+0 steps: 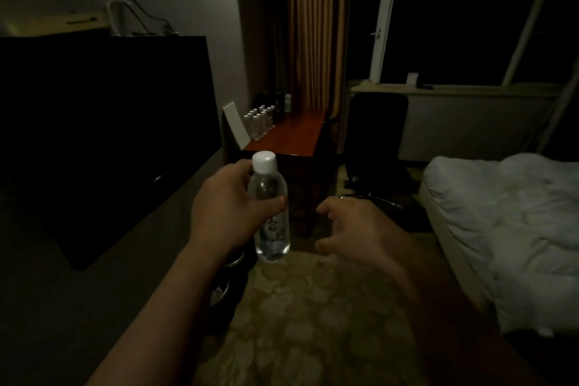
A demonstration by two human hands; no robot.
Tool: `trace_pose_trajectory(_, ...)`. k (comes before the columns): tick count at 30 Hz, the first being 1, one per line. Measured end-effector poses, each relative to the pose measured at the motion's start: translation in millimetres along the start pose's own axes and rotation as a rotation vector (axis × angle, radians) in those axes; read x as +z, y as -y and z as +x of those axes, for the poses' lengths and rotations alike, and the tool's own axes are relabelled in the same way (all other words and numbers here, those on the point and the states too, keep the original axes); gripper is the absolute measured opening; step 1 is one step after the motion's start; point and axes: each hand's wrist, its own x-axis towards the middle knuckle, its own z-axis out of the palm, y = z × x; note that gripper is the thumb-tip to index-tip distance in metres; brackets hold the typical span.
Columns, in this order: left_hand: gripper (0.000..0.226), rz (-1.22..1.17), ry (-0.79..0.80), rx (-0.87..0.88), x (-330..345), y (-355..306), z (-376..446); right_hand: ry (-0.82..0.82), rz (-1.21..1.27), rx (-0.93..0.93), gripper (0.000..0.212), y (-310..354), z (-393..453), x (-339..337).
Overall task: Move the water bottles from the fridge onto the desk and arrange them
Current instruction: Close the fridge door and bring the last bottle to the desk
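My left hand (233,200) grips a clear water bottle (271,230) with a white cap, held upright in front of me above the carpet. My right hand (357,229) hovers to the right of the bottle with its fingers curled apart and nothing in them. Farther ahead stands a reddish wooden desk (294,135). Several white-capped water bottles (260,121) stand in rows at the desk's far left corner, next to a white card leaning on the wall. The fridge is not in view.
A large dark TV (103,135) sits on a low cabinet along the left wall. A black office chair (376,135) stands right of the desk. A bed with white bedding (507,219) fills the right side. Patterned carpet (313,307) runs between cabinet and bed. Curtain and window lie behind.
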Motion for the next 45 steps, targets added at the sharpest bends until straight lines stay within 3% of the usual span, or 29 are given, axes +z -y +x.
trace_pose_trajectory(17, 0.056, 0.035, 0.132, 0.141, 229, 90, 367, -0.131, 0.085, 0.135, 0.06, -142, 362, -68)
trace_pose_trajectory(26, 0.054, 0.073, 0.082, 0.12, 377, 106, 494, -0.114, 0.103, 0.097, 0.063, -271, 522, -96)
trace_pose_trajectory(33, 0.05, 0.121, 0.009, 0.003, 489, 88, 598, -0.052, 0.059, -0.004, 0.062, -371, 650, -154)
trace_pose_trajectory(45, 0.056, 0.224, -0.051, -0.126, 595, 116, 720, 0.019, 0.033, -0.089, 0.062, -471, 826, -170)
